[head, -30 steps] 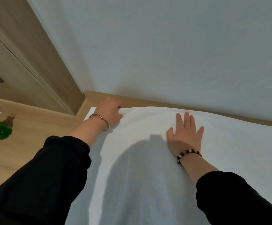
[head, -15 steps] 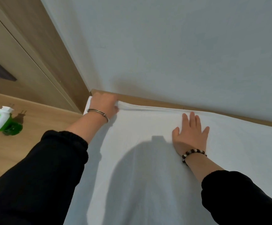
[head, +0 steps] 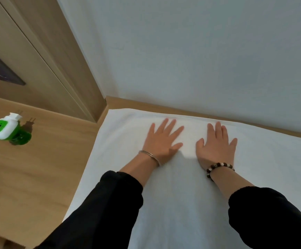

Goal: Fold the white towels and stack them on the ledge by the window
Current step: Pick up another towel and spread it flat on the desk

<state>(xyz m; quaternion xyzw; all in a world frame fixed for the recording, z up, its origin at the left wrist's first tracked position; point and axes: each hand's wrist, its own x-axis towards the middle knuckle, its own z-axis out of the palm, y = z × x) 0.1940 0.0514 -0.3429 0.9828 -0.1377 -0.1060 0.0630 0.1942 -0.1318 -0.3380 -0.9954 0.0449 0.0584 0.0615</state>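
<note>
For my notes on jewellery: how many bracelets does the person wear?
2: a metal bangle on the left wrist, a beaded bracelet on the right wrist. The sleeves may hide more.

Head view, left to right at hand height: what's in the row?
Green-and-white plug-in device → left hand → right hand. Both hands lie flat on the white towel, which spans under them, so it has no place in the order.

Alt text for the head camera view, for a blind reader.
A person's left hand and right hand lie flat, fingers straight, on a white cloth towel below a pale wall. A green-and-white plastic plug-in device lies on the light wooden surface at left.
</note>
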